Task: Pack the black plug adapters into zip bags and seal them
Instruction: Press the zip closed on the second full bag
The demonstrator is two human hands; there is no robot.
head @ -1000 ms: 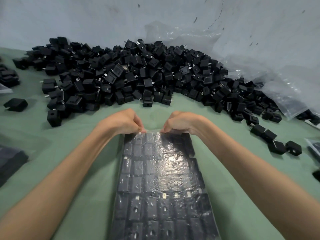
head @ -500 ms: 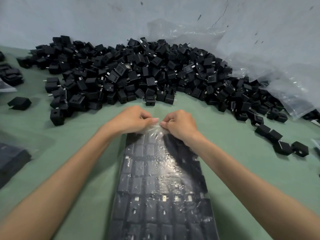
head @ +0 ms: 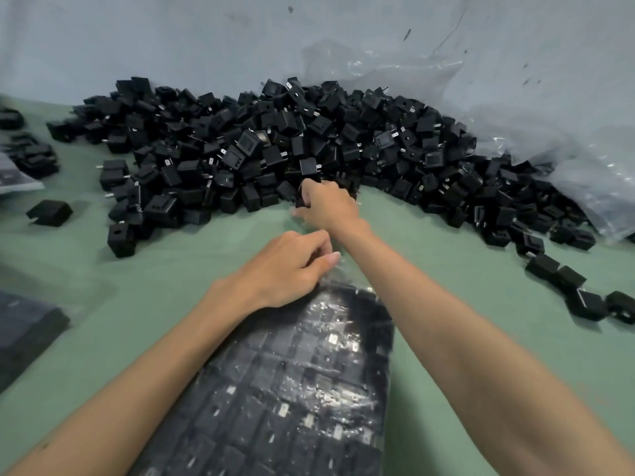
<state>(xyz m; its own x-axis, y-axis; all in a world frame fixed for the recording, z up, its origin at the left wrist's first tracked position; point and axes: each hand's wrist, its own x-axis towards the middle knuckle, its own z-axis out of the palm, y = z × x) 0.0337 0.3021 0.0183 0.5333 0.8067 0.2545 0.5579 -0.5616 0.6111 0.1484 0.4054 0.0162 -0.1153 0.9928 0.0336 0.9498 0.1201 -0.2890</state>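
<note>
A long clear zip bag (head: 302,383) filled with rows of black plug adapters lies on the green table in front of me. My left hand (head: 288,266) pinches the bag's far open edge. My right hand (head: 326,204) is stretched out to the near edge of the big heap of loose black plug adapters (head: 281,146), with its fingers curled round a black adapter (head: 302,201) there.
Clear plastic sheeting (head: 515,108) lies bunched against the wall at the back right. Loose adapters (head: 584,297) are scattered at the right, and one lone adapter (head: 49,211) at the left. Packed bags (head: 24,324) lie at the left edge.
My right hand let go of the bag's edge and reached forward to the heap, closing on an adapter. My left hand still holds the bag's edge. The view shifted.
</note>
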